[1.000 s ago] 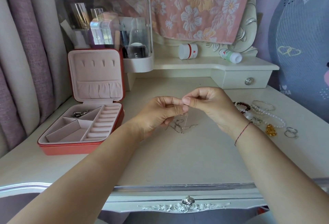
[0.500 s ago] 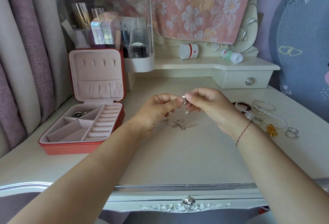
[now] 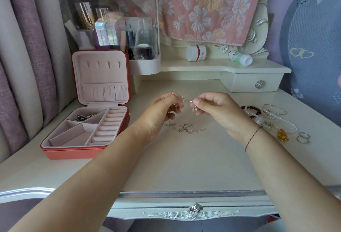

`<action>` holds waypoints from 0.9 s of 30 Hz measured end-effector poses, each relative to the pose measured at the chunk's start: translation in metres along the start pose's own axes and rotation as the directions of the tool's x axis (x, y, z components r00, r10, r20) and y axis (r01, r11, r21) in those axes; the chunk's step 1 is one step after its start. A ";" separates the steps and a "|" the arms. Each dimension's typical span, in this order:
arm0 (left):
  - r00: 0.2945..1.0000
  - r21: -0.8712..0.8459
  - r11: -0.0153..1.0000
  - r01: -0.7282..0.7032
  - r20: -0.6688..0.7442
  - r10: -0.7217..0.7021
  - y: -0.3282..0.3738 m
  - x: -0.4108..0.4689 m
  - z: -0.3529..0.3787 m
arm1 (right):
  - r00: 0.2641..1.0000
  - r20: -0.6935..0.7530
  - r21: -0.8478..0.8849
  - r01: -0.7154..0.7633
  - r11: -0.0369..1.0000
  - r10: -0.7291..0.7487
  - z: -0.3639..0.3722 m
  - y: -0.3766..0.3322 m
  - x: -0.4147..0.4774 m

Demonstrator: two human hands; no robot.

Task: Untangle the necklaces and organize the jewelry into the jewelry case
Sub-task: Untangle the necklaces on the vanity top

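Your left hand (image 3: 162,110) and right hand (image 3: 212,108) each pinch a strand of the necklaces (image 3: 186,127). The rest of the tangle trails on the counter (image 3: 184,158). Pull apart slowly, low tension, and work slack through the knot. The jewelry case (image 3: 73,151) sits open to your left.

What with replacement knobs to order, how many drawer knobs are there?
2: one knob on the small drawer, back right; one on the front drawer, centre. Others may sit outside the frame.
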State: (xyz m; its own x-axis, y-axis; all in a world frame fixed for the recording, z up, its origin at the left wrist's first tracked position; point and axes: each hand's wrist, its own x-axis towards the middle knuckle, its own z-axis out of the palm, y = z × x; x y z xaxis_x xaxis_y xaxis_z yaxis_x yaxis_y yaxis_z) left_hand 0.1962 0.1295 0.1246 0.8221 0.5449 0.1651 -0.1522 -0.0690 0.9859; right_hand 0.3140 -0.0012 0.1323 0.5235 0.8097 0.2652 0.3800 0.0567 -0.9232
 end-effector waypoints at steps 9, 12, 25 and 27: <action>0.998 -0.013 0.999 0.031 -0.052 -0.032 -0.002 0.003 -0.001 | 0.994 -0.104 0.051 -0.007 0.999 0.012 -0.002 0.000 0.003; 0.999 -0.065 0.997 0.028 -0.016 -0.029 -0.003 0.003 -0.001 | 0.996 -0.082 0.014 -0.020 1.000 0.021 -0.001 -0.001 0.002; 0.996 -0.156 0.988 0.017 0.085 -0.004 0.003 -0.002 0.001 | 0.995 -0.093 -0.002 0.026 1.000 -0.026 0.000 0.000 0.002; 0.996 -0.153 0.988 0.020 0.085 -0.007 0.002 -0.001 0.001 | 0.996 -0.069 0.010 0.052 0.999 -0.051 0.000 -0.002 0.001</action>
State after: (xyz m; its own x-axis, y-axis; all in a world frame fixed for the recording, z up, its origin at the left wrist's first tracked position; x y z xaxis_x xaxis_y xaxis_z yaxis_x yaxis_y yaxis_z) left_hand 0.1954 0.1278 0.1264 0.8667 0.4725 0.1596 -0.2176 0.0704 0.9735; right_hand 0.3136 -0.0001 0.1340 0.5546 0.7635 0.3309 0.3994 0.1046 -0.9108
